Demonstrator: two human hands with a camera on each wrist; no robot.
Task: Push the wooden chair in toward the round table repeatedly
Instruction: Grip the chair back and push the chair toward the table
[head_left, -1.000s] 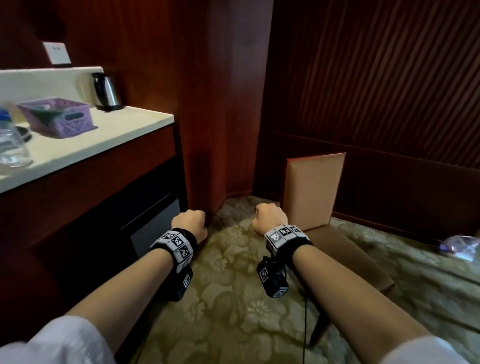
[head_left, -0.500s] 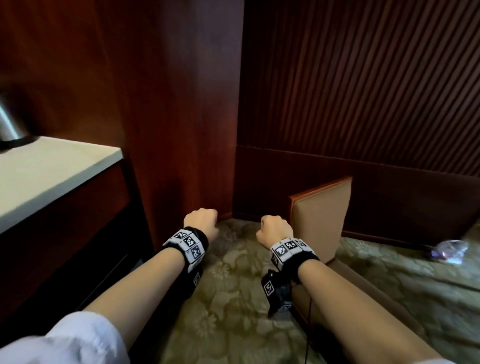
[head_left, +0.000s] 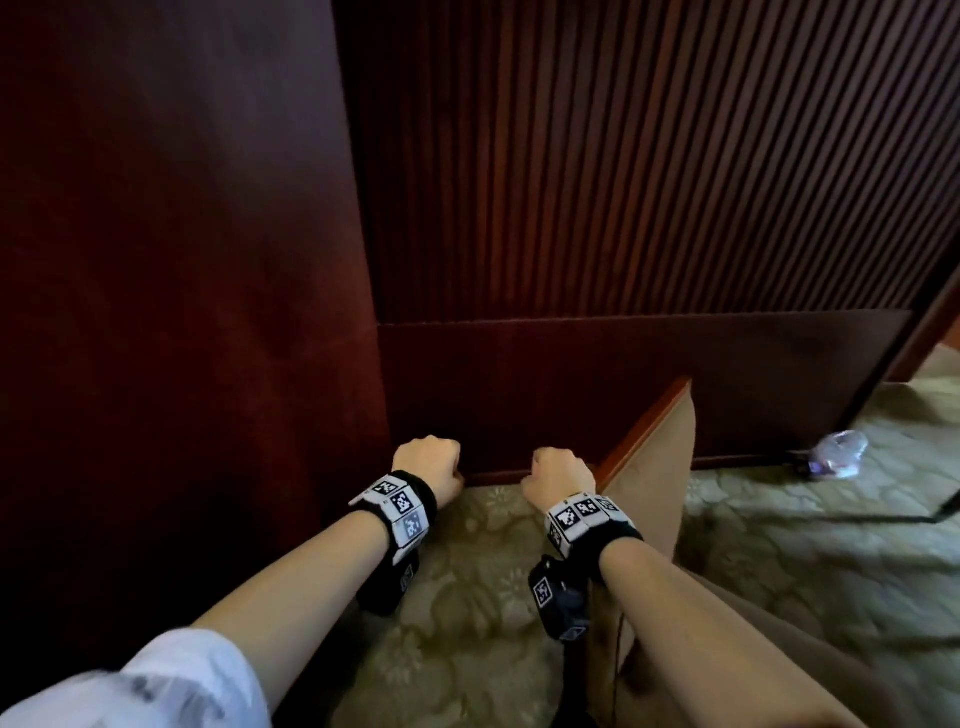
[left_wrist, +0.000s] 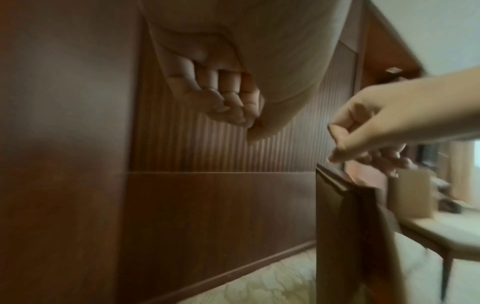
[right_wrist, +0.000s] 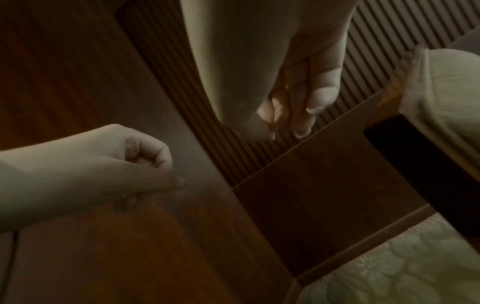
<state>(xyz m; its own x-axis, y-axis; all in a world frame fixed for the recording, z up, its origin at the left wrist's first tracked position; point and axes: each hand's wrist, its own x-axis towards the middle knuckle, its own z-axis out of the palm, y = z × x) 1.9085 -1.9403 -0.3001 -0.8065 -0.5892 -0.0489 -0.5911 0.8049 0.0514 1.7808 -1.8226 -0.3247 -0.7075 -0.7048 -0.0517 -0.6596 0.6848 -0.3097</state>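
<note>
My view had swung rightward off the white counter, so the dark wood-panelled wall (head_left: 623, 182) filled it. My left hand (head_left: 428, 462) and right hand (head_left: 558, 475) hung as empty fists, fingers curled on nothing. The tan-upholstered wooden chair with a red-brown frame (head_left: 657, 467) stood just right of my right hand, apparently untouched. No round table showed, so I judged the push not yet begun.
</note>
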